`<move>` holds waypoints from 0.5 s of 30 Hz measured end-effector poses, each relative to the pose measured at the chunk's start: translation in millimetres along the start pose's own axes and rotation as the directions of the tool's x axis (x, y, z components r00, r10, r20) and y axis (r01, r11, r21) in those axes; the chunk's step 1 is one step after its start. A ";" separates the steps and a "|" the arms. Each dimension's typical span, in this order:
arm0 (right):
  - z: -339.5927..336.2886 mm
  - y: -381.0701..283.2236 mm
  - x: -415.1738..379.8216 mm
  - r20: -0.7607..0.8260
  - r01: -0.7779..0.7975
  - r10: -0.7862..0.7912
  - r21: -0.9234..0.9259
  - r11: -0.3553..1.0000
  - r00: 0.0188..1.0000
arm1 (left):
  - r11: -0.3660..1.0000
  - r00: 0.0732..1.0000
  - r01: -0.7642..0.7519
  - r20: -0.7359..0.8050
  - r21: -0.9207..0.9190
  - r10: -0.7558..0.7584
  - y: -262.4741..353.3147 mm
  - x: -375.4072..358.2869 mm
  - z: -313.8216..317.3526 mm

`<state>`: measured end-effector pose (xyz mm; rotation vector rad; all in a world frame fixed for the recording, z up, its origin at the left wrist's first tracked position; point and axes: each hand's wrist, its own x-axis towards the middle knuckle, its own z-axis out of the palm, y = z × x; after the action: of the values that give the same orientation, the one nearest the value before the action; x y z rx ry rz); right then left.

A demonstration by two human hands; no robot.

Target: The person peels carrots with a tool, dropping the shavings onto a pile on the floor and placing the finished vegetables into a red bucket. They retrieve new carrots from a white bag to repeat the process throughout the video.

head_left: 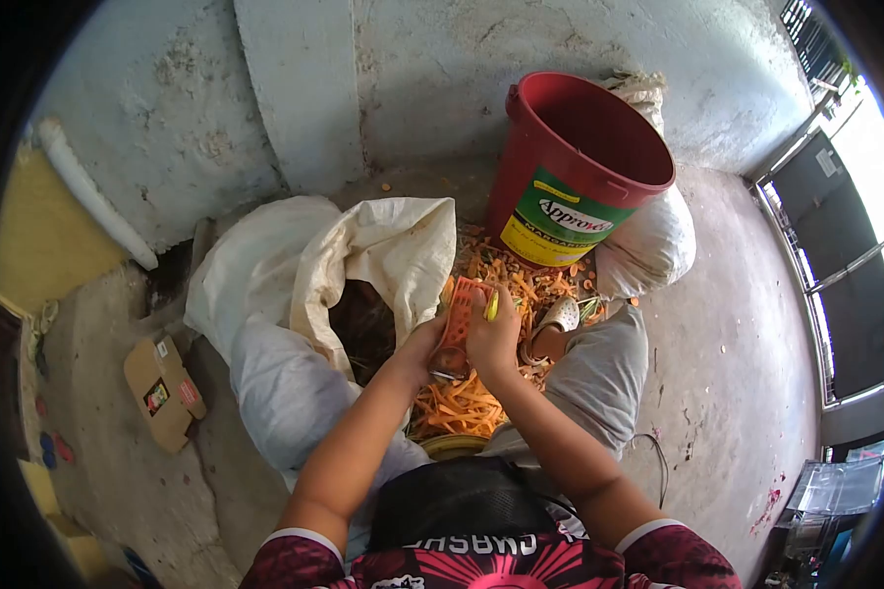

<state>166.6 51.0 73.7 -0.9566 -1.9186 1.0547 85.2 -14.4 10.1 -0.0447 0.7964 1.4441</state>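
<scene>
My left hand (425, 349) is closed around the side of an orange plastic grater (462, 319) with rows of holes, held tilted between my knees. My right hand (494, 334) is closed against the grater's other side, with a small yellow piece (492, 304) sticking out by the thumb; its kind I cannot make out. Just below the grater lies a heap of orange shreds (459, 407), looking like carrot, over a yellowish container rim (454, 444). To the left, an open white woven sack (417, 231) shows a dark inside.
A large red bucket (521, 187) with a margarine label stands ahead, a full white sack (658, 245) behind it. Peelings and orange scraps (550, 285) cover the floor near my clog (562, 314). A piece of cardboard (162, 393) lies at left.
</scene>
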 end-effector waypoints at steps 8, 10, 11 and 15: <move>-25.6 55.1 91.0 -0.357 -0.063 0.013 -0.126 0.990 0.934 | 0.948 0.980 0.113 0.124 0.298 -0.155 2.4 -24.0 5.1; -36.3 59.9 105.3 -0.478 -0.020 -0.083 -0.207 0.978 0.874 | 0.958 0.990 0.086 0.088 0.273 -0.114 -2.0 -34.0 16.7; -38.9 62.3 108.6 -0.485 0.008 -0.120 -0.228 0.974 0.866 | 0.963 0.993 0.072 0.072 0.260 -0.093 -1.6 -37.1 22.1; -28.8 23.3 66.0 -0.252 0.050 -0.041 0.027 0.998 0.967 | 0.993 0.996 0.067 0.053 0.100 -0.073 5.0 -27.3 13.3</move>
<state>167.2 126.4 80.4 -0.9732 -1.7014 0.8899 89.0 -30.5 36.0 0.0422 0.8106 1.3327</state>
